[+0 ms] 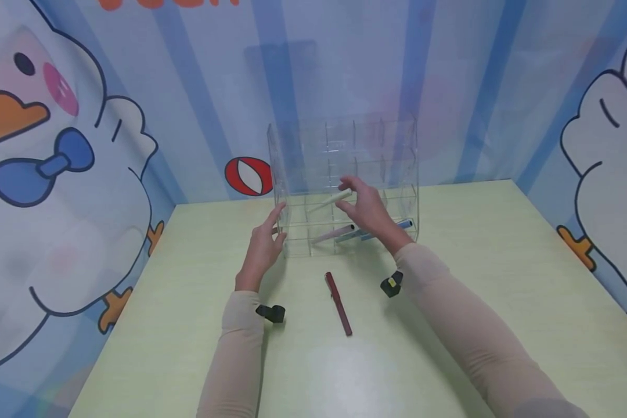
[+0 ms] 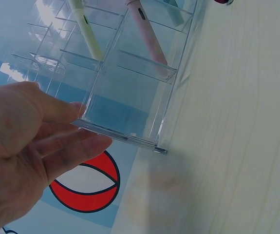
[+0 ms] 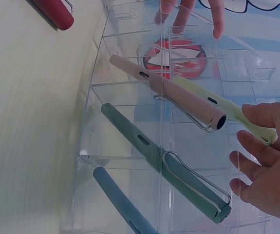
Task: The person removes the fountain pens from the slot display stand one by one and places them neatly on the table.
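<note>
A clear acrylic organizer (image 2: pixel 122 139) with rows of compartments stands at the back of the table. My left hand (image 1: pixel 262 247) grips its left side wall, thumb inside and fingers outside. In my right hand (image 1: pixel 370 210), thumb and index finger pinch the capped end of a pale yellow-green pen (image 3: pixel 217 100); its other end reaches down into a compartment behind the front row. Leaning in the front row are a pink pen (image 3: pixel 188 100), a green pen (image 3: pixel 178 175) and a blue pen (image 3: pixel 122 200), all with wire clips.
A dark red pen (image 1: pixel 338 305) lies on the pale wooden table (image 1: pixel 303 366), in front of the organizer and between my forearms. Behind the organizer hangs a blue striped backdrop (image 1: pixel 204 87) with cartoon ducks and a red-and-white ball print.
</note>
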A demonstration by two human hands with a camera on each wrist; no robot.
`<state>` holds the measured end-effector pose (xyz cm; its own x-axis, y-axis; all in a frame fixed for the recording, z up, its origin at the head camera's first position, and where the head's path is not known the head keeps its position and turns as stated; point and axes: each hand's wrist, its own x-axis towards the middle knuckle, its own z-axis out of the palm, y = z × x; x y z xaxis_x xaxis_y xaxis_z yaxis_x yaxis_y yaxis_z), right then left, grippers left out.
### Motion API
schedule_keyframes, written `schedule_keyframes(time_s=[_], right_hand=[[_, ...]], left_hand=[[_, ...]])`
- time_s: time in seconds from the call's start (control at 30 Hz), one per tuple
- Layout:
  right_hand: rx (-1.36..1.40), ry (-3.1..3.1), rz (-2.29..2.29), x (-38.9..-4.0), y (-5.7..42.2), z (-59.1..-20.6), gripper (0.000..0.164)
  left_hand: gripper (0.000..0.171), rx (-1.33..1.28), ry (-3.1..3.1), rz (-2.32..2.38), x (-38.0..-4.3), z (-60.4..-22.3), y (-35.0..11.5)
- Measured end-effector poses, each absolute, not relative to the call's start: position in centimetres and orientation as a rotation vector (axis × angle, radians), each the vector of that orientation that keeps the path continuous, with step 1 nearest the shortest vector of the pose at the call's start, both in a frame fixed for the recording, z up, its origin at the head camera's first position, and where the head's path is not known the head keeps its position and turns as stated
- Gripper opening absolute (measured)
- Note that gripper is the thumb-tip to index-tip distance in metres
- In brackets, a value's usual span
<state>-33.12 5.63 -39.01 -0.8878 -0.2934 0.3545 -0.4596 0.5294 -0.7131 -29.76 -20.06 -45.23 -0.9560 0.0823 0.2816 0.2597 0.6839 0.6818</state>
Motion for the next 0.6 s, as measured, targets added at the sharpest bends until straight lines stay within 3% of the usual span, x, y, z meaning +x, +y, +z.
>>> schedule_keyframes(time_s=[0.6], right_hand=[[0.614,-2.579,1.281,-33.27,5.38,-39.41,0.043]], left_hand=[[0.075,-0.328,-2.649,-1.151,-29.71,-45.41,-20.25]])
